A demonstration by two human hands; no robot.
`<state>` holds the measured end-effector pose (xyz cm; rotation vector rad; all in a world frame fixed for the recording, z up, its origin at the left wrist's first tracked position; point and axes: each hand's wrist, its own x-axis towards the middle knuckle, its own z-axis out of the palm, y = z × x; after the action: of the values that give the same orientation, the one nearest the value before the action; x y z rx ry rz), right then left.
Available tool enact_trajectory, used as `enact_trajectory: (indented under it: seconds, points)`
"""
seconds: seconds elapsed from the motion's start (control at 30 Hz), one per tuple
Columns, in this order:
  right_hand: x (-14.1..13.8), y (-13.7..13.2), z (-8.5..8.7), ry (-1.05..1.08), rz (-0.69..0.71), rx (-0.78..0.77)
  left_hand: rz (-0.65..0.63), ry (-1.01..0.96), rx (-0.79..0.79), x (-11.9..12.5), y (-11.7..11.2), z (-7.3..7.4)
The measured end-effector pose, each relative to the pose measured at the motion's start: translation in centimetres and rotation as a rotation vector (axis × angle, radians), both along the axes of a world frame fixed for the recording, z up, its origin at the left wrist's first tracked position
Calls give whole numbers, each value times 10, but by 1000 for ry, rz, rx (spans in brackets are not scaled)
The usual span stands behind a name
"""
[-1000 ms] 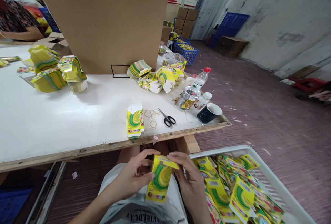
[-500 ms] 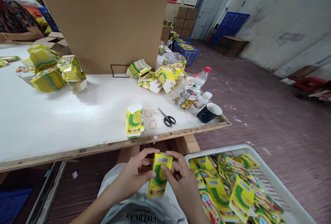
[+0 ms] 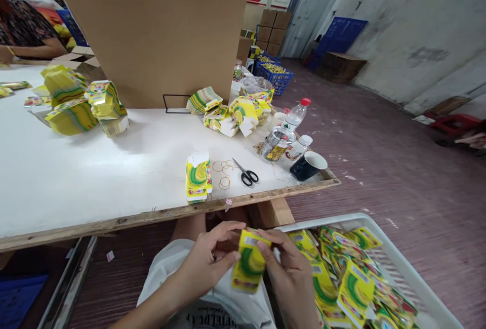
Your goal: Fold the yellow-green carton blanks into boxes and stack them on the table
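Note:
A small yellow-and-green printed box is held upright above my lap, its barcode near the top. My left hand pinches its left side with thumb and fingers. At the upper right edge, my right hand grips the same box, thumb across the front. Beside my right hand stands a white plastic basket heaped with similar boxes. On the table edge ahead lies a stack of flat yellow cartons.
Black-handled scissors and rubber bands lie on the white table. A dark mug, a jar and bottles line its right end. Carton bundles stand left of a large cardboard sheet. A co-worker's arm shows far left.
Both hands have moved right with the box, toward the basket. The box is slightly blurred now. Out on the table, things have stayed put.

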<state>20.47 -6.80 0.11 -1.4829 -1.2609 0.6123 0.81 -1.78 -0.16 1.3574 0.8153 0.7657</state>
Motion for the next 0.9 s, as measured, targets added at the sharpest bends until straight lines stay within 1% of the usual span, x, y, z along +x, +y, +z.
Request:
enact_trajectory:
  seconds: [0.03,0.1,0.13,0.17,0.2,0.23,0.27,0.3,0.37,0.43,0.5,0.53,0.6,0.63,0.67,0.7,0.73,0.77,0.83,0.87,0.9]
  points:
    - [15,-4,3,-156,-83,20,53,61,104,-4,6,0]
    - [50,-12,6,-517,-300,41,206,220,342,-19,24,-4]
    - [65,-16,6,-667,-341,1,304,322,451,-27,36,-8]
    - [76,-19,5,-756,-395,-23,369,419,538,-37,47,-12]
    - [83,-20,3,-780,-401,-38,399,501,608,-45,58,-17]
    - [84,-20,1,-746,-379,-49,401,570,644,-53,67,-22]
    - [79,-18,-2,-665,-338,-51,389,621,665,-59,73,-27]
    - [69,-15,-5,-559,-272,-61,376,653,677,-63,77,-31]
    - [40,-5,-9,-327,-141,-116,368,658,705,-68,74,-35]
    - [7,7,-12,-97,-66,-186,396,590,775,-67,61,-35]
    - [-20,16,-13,141,-6,-235,380,453,884,-62,41,-32]
    - [-29,20,-15,260,18,-253,341,368,937,-58,30,-30]
    - [-38,24,-18,458,42,-276,189,215,981,-48,12,-28]
    - [-38,24,-21,522,36,-280,123,157,970,-42,5,-28]
    - [-37,24,-23,560,17,-279,85,114,930,-37,0,-27]
    - [-35,22,-25,574,-6,-271,76,83,862,-31,-4,-27]
    - [-33,20,-26,566,-22,-264,98,50,762,-26,-7,-26]
    - [-31,17,-28,542,-24,-261,140,12,632,-21,-9,-26]
    - [-31,12,-29,446,22,-278,214,-64,314,-13,-9,-23]
    - [-32,10,-30,362,33,-278,224,-90,164,-10,-8,-22]
    - [-34,8,-30,249,20,-257,219,-103,48,-8,-7,-20]
